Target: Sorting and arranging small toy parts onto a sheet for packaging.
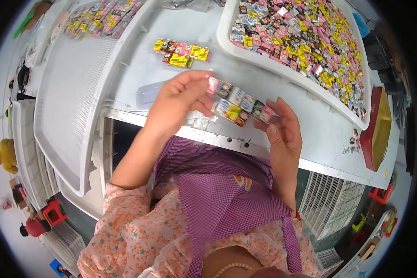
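Observation:
Between my hands, above the near edge of the table, is a clear plastic tray (pixel 242 107) filled with small, brightly printed wrapped pieces in pink, yellow, white and dark brown. My left hand (pixel 180 98) pinches its left end, and my right hand (pixel 286 127) has fingers and thumb closed around its right end. The tray tilts down toward the right. Beside my left wrist lies an empty clear plastic tray (pixel 148 95), partly covered by that hand. Farther back on the table sits a filled group of similar pieces (pixel 180 53), mostly yellow, pink and brown.
A large white bin (pixel 224 34) heaped with loose wrapped pieces stands at the far right. To the left, a perforated white tray (pixel 74 85) holds rows of filled packs at its far end. A red box (pixel 373 129) stands on the right, near scattered scraps (pixel 353 141).

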`<state>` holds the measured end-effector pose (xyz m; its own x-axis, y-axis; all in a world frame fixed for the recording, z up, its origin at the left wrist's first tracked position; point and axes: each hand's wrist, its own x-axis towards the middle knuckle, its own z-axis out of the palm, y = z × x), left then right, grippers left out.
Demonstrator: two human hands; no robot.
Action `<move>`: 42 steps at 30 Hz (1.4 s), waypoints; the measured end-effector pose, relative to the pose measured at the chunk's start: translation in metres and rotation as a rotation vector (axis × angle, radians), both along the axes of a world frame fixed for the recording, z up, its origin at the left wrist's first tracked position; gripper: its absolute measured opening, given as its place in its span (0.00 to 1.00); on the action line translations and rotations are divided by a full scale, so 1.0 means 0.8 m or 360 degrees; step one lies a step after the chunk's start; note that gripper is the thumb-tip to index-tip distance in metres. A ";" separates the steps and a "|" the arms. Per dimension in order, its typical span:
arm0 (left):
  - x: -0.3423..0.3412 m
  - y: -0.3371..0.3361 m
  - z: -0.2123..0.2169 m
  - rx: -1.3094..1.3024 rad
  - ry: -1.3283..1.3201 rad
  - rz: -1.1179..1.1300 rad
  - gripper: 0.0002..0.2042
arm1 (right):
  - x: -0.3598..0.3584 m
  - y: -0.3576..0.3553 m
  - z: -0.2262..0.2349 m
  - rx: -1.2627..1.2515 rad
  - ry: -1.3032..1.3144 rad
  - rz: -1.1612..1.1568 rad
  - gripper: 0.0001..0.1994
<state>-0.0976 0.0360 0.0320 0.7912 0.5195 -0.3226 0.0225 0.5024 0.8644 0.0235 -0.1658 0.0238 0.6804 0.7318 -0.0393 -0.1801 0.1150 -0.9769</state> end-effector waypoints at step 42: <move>-0.042 0.120 0.017 0.0328 0.0302 0.0424 0.13 | 0.011 0.048 -0.045 -0.0482 -0.1625 -0.0027 0.17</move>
<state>-0.1311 0.1324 0.0453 0.5563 0.7678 -0.3177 0.0837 0.3285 0.9408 0.0320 -0.1275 -0.0124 0.5036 0.7774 0.3770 0.7402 -0.1631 -0.6523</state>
